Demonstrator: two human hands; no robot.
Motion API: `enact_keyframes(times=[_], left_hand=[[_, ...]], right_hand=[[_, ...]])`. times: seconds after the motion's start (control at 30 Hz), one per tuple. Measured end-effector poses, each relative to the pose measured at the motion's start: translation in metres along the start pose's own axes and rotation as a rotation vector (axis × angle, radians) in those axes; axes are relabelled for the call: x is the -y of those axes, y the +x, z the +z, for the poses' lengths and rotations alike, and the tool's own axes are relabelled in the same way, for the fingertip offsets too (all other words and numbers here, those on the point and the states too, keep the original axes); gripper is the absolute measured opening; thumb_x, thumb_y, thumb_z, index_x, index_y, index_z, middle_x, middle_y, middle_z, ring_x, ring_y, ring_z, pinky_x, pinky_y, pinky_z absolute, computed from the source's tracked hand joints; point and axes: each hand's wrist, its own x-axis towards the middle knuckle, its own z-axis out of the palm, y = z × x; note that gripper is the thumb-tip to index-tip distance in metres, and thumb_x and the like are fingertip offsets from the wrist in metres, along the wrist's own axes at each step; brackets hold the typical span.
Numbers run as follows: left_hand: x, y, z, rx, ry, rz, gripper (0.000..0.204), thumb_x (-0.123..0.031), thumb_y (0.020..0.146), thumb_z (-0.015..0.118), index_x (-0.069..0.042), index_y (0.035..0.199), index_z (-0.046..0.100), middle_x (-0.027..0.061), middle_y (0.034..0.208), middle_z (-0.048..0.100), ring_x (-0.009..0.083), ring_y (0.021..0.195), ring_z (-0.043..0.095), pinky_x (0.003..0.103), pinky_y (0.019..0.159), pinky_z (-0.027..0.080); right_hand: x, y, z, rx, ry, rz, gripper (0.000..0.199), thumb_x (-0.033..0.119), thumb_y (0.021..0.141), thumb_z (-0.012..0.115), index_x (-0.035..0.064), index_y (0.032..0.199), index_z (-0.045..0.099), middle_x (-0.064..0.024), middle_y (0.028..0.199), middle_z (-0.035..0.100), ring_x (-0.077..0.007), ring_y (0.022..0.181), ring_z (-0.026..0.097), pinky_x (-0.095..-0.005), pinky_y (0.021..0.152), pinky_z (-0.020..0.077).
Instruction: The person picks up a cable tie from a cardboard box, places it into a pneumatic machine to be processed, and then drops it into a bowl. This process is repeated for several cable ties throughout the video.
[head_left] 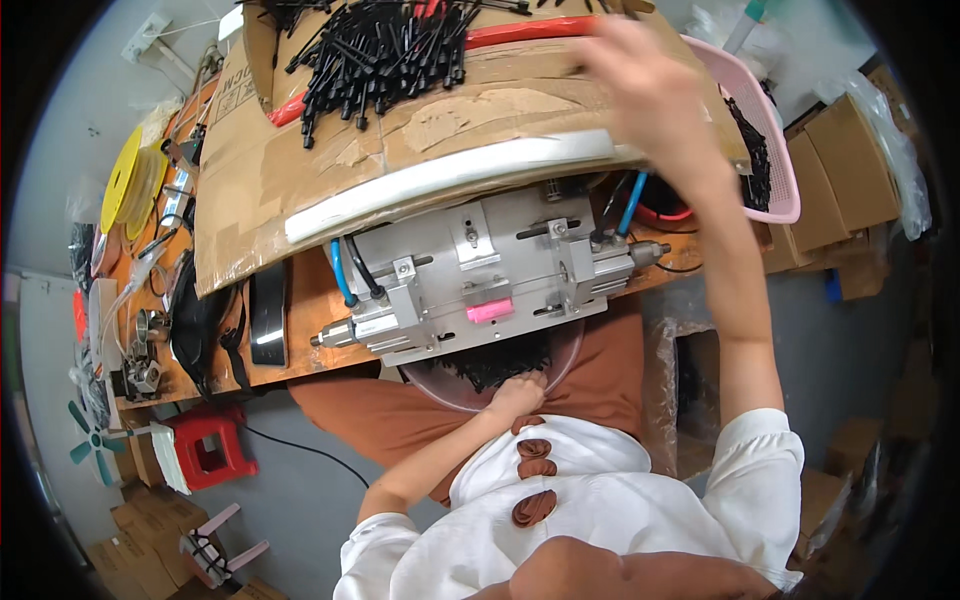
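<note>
My left hand is at the near rim of a clear bowl on my lap. Its fingers are curled together over small black parts inside; whatever they pinch is hidden. Raised above the cardboard's right part, my right hand is smeared by motion, so its fingers cannot be read. Between my arms stands a metal fixture with two cylinders, a pink block at its front and blue air tubes. A heap of black stick-like plastic pieces lies on the cardboard beyond.
A white strip runs along the cardboard's near edge, above the fixture. At right is a pink basket with black parts, beside cardboard boxes. The bench's left side holds a yellow spool and cables. A red stool stands below.
</note>
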Motion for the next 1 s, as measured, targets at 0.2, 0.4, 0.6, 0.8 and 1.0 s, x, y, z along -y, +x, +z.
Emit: enact_keyframes(times=[0.2, 0.4, 0.6, 0.8, 1.0], left_hand=[[-0.024, 0.025, 0.003, 0.09, 0.022, -0.095, 0.03, -0.02, 0.075, 0.068, 0.003, 0.093, 0.059, 0.0175, 0.09, 0.064, 0.0303, 0.082, 0.066, 0.038, 0.068, 0.056], [-0.036, 0.024, -0.034, 0.256, -0.236, -0.211, 0.043, -0.025, 0.087, 0.062, 0.001, 0.12, 0.052, 0.0204, 0.1, 0.063, 0.038, 0.092, 0.064, 0.045, 0.077, 0.054], [-0.068, -0.004, -0.221, -0.061, -0.516, 0.072, 0.039, -0.012, 0.086, 0.063, 0.0, 0.122, 0.055, 0.0155, 0.09, 0.061, 0.0328, 0.081, 0.062, 0.041, 0.071, 0.052], [-0.01, 0.0, -0.344, -0.927, -0.06, -0.063, 0.024, 0.009, 0.078, 0.062, -0.002, 0.098, 0.068, 0.0081, 0.082, 0.065, 0.0198, 0.073, 0.059, 0.03, 0.066, 0.048], [0.067, -0.003, -0.398, -1.121, -0.071, -0.346, 0.015, -0.008, 0.093, 0.056, -0.004, 0.104, 0.066, 0.003, 0.094, 0.059, 0.0099, 0.075, 0.051, 0.024, 0.068, 0.043]], right_hand=[[-0.145, -0.127, -0.073, 0.295, -0.319, 0.664, 0.011, 0.011, 0.088, 0.057, 0.0079, 0.098, 0.06, -0.0097, 0.097, 0.058, -0.0338, 0.091, 0.059, -0.0428, 0.074, 0.0477], [-0.159, -0.107, -0.054, 0.359, -0.245, 0.731, 0.045, 0.006, 0.085, 0.061, 0.012, 0.129, 0.052, -0.0188, 0.115, 0.058, -0.0368, 0.108, 0.055, -0.042, 0.088, 0.0459], [-0.024, 0.078, 0.046, 0.109, 0.435, -0.014, 0.033, 0.023, 0.087, 0.061, 0.0037, 0.113, 0.061, -0.0171, 0.111, 0.06, -0.0327, 0.104, 0.057, -0.04, 0.088, 0.0454], [0.04, 0.162, 0.171, 0.217, 0.299, -0.199, 0.047, 0.048, 0.099, 0.035, 0.0171, 0.124, 0.059, -0.0062, 0.13, 0.053, -0.0235, 0.127, 0.042, -0.0448, 0.104, 0.0285], [0.032, 0.154, 0.162, 0.45, 0.381, -0.289, 0.044, 0.044, 0.1, 0.033, 0.0166, 0.121, 0.061, -0.0041, 0.133, 0.052, -0.0214, 0.133, 0.037, -0.0465, 0.105, 0.0254]])
